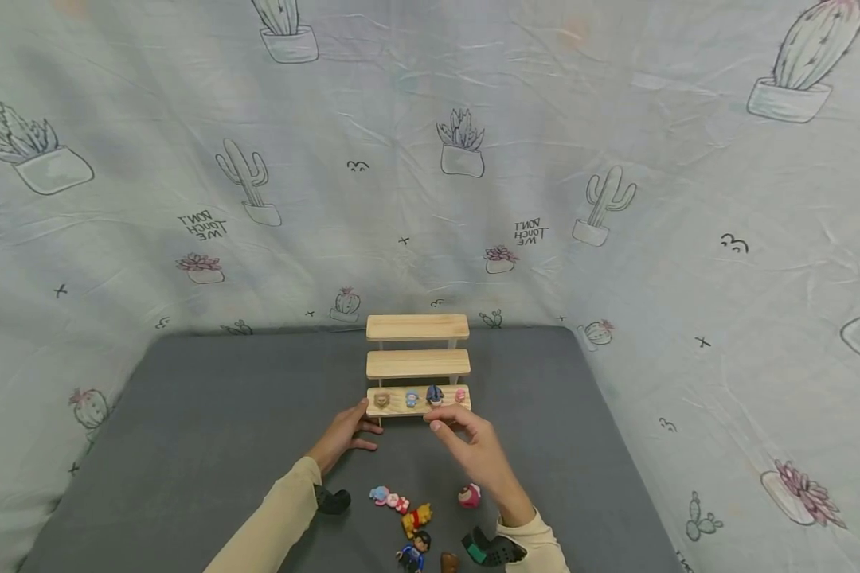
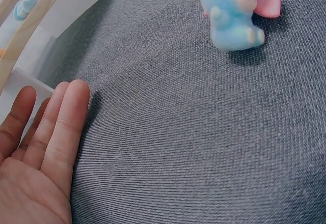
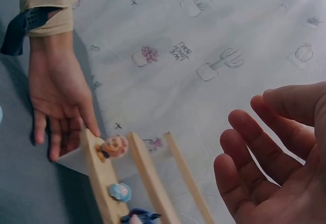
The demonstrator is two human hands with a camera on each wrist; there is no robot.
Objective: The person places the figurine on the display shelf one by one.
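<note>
A three-step wooden stand sits at the back of the grey table. Its lowest step carries a brown figure, a pale blue one, a dark blue one and a pink one. My left hand lies flat with straight fingers against the step's left end. Hovering just in front of the dark blue figure, my right hand holds nothing, its fingers loosely bent and palm showing.
Loose figures lie near me on the grey table: a blue and pink elephant, a yellow one, a round pink one and a dark-haired one. A cactus-print cloth hangs behind.
</note>
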